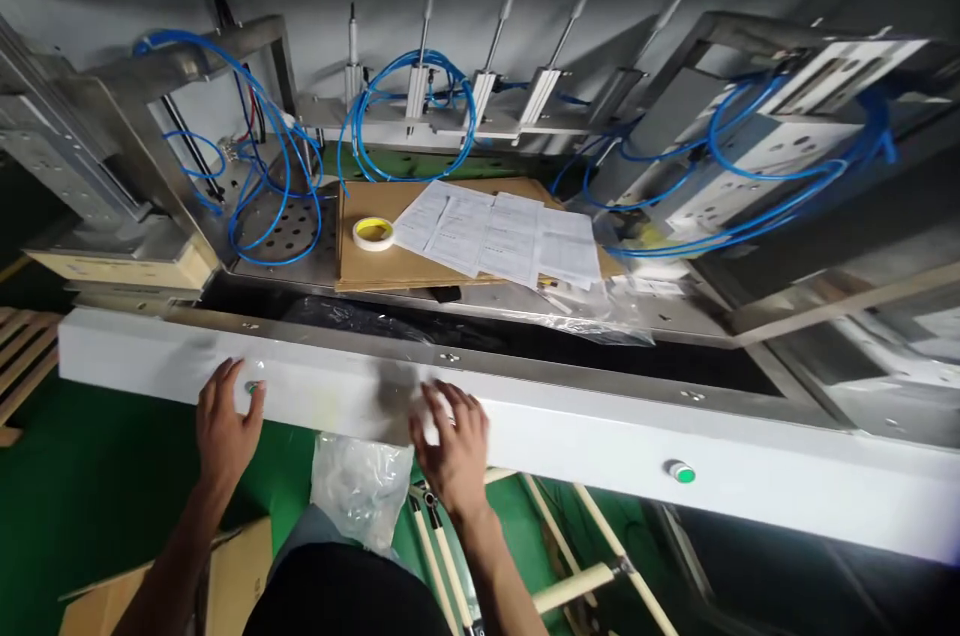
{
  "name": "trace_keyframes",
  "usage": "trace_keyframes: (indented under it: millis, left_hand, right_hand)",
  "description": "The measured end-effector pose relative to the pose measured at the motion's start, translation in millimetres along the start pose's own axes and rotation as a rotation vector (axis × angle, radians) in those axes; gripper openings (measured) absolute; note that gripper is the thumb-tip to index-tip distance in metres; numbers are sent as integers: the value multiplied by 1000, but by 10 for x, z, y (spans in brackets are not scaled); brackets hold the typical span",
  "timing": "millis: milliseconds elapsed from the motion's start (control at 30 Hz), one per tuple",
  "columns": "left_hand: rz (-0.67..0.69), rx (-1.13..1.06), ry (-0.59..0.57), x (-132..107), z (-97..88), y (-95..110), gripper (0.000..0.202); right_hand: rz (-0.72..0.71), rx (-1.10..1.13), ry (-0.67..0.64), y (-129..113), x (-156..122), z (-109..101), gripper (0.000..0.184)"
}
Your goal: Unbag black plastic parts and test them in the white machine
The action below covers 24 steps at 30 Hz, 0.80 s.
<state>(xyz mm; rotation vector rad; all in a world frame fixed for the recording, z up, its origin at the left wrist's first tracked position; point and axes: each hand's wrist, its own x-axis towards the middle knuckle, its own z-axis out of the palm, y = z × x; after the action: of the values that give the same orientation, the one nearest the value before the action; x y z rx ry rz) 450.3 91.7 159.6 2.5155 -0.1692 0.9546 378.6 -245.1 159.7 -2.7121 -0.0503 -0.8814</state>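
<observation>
My left hand (227, 421) is at the left part of the long white panel (577, 451). Its fingers and thumb are spread to either side of a small green button (253, 386), and nothing is held between them. Farther right, my right hand (455, 451) is at the same panel, fingers bent and apart. I see nothing gripped in it, though part of the panel under its fingers is hidden. Another green button (681, 472) with a metal rim sits on the panel's right part, away from both hands.
Behind the panel, a cardboard sheet (472, 283) bears printed papers (510, 236) and a tape roll (373, 234). Blue air hoses (360, 141) loop among metal cylinders (540, 96). A clear plastic bag (360, 486) hangs below the panel, near a pipe frame (574, 588).
</observation>
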Motion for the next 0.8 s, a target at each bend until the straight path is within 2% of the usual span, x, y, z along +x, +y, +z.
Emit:
trace_keyframes:
  millis: [67, 167, 233, 400, 600, 800]
  left_hand:
    - [148, 40, -80, 146, 81, -6, 41]
    - [307, 74, -175, 185, 166, -80, 43]
    - [308, 71, -175, 113, 201, -134, 46]
    - [203, 59, -134, -67, 254, -174, 48]
    - [151, 5, -171, 0, 299, -177, 52]
    - [51, 63, -250, 53, 336, -160, 65]
  right_hand:
    - [-118, -7, -128, -226, 271, 157, 47]
    - [-181, -50, -341, -224, 592, 298, 76]
    - [-207, -56, -466, -110, 765, 348, 90]
    - [-210, -12, -666, 84, 1106, 395, 104]
    - [-119, 6, -759, 205, 1158, 394, 115]
    - [-174, -27, -698, 307, 1060, 435, 121]
